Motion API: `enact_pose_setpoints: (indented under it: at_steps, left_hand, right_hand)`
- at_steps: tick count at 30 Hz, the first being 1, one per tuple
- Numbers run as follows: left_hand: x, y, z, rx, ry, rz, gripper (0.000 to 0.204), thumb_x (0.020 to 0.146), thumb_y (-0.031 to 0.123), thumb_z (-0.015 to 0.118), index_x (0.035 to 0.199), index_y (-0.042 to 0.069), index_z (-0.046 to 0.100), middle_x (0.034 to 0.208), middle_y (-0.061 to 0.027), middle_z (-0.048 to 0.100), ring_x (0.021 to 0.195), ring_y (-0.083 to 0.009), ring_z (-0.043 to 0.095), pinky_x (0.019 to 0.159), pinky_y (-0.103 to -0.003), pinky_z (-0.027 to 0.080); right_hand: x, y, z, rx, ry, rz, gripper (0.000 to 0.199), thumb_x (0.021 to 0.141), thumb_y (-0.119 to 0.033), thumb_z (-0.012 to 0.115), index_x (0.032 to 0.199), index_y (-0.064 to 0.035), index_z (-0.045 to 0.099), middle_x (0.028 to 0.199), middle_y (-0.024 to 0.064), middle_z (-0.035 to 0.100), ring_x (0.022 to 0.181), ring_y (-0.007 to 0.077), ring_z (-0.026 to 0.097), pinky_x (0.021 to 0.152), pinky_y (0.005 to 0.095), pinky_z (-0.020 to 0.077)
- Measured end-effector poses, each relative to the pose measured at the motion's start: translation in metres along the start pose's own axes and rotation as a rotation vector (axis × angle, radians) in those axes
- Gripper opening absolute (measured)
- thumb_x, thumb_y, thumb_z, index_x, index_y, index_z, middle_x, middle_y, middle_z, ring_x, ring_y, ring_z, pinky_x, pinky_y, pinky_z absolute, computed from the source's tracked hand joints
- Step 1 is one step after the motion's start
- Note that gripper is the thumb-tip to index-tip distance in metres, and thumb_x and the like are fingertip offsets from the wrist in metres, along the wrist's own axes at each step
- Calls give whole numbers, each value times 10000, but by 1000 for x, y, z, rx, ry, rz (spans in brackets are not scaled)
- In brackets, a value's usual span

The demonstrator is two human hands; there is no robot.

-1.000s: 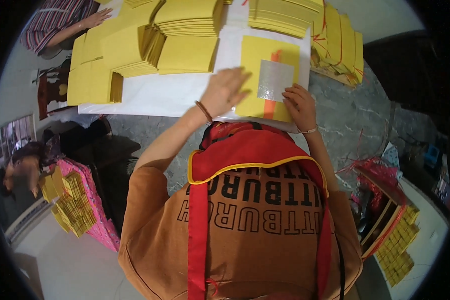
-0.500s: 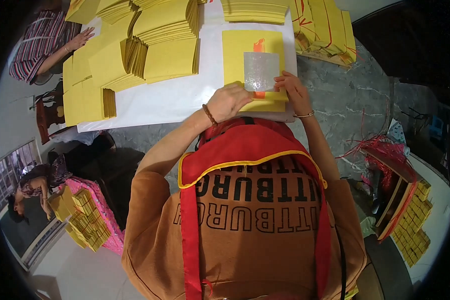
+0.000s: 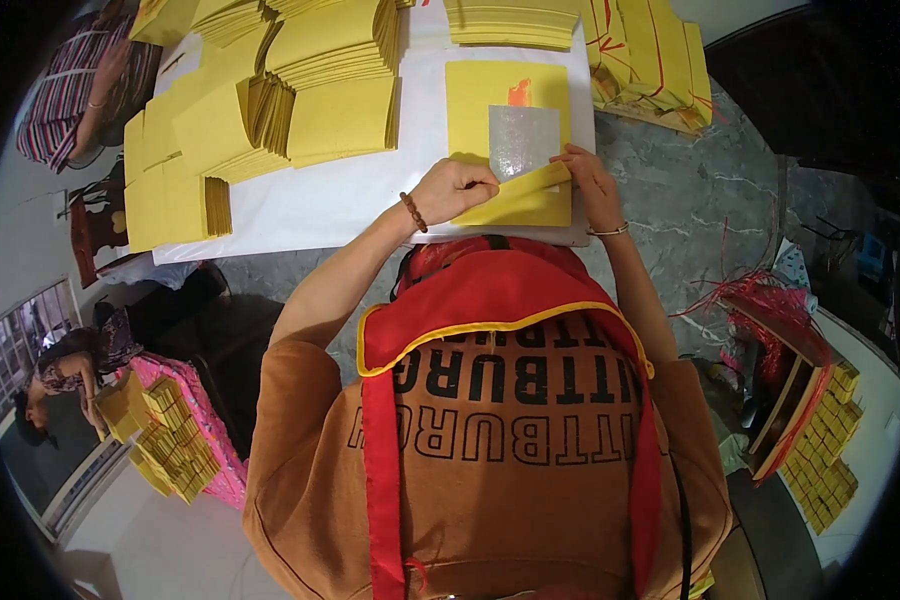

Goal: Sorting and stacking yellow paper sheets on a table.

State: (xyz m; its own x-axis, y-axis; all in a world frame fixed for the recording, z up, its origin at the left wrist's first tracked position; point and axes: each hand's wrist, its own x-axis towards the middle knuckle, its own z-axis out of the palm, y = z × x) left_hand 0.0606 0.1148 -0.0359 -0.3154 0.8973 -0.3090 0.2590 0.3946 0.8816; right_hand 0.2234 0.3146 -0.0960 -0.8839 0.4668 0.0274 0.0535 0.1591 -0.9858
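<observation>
In front of me on the white-covered table lies a yellow paper sheet [image 3: 467,110], with an orange-red patch [image 3: 519,93] and a silvery square [image 3: 523,135] on it. The sheet's near edge is lifted and folded back, covering the lower part of the square. My left hand [image 3: 455,187] pinches this folded edge near its middle, thumb against fingers. At the right end of the fold, the fingertips of my right hand [image 3: 592,187] grip the paper. Part of the sheet's left side is hidden behind my left hand.
Stacks of folded yellow paper [image 3: 342,117] cover the table's left and far side. Red-tied yellow bundles [image 3: 655,55] stand at the far right. Another person's hand [image 3: 110,72] is at far left; a second person sits by a pink-covered table [image 3: 195,405]. Red strings [image 3: 760,300] hang at right.
The sheet's near edge has come up and over the lower part of the silvery square. My left hand has shifted slightly left. The far-left person's hand has drawn back from the stacks.
</observation>
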Motion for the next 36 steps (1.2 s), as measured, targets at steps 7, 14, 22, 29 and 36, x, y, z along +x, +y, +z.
enact_pose_setpoints:
  at_steps: [7, 14, 22, 29, 36]
  left_hand:
    - [6, -5, -4, -78, -102, -80, 159, 836, 125, 579, 903, 3, 657, 765, -19, 644, 718, -64, 548, 667, -219, 447]
    - [8, -10, -5, -191, -50, -103, 173, 857, 130, 562, 932, 4, 652, 742, -10, 631, 712, -65, 552, 676, -217, 449]
    - [-12, 5, -29, 346, 108, 456, 420, 760, 261, 702, 1128, 91, 593, 1206, -122, 523, 1118, -257, 461, 906, -301, 392]
    - [-14, -10, -18, 628, 286, 422, 476, 693, -20, 548, 1144, 129, 584, 1194, -98, 543, 1137, -303, 453, 936, -376, 383]
    - [-36, -14, -5, 497, 248, 444, 311, 763, 27, 526, 1060, 89, 594, 1004, -102, 604, 924, -287, 540, 816, -355, 444]
  right_hand:
    - [-1, 1, -3, 8, -26, -53, 253, 936, -168, 439, 969, -9, 634, 1038, 75, 634, 1151, 235, 479, 962, 330, 372]
    - [-2, 9, -6, 83, -39, -126, 174, 842, -108, 565, 979, -19, 627, 1093, 73, 603, 1164, 249, 466, 960, 343, 375]
    - [-4, 10, 1, 324, -11, 167, 281, 755, -36, 673, 1026, -56, 603, 1061, 82, 595, 1109, 231, 505, 947, 336, 393]
    - [1, -10, -9, 24, -49, -256, 194, 781, -27, 638, 967, -61, 593, 1014, 77, 612, 1005, 245, 568, 943, 372, 395]
    - [-27, -32, -13, -130, -234, -214, 179, 776, -63, 628, 952, -79, 600, 1029, 58, 625, 1007, 261, 563, 901, 353, 360]
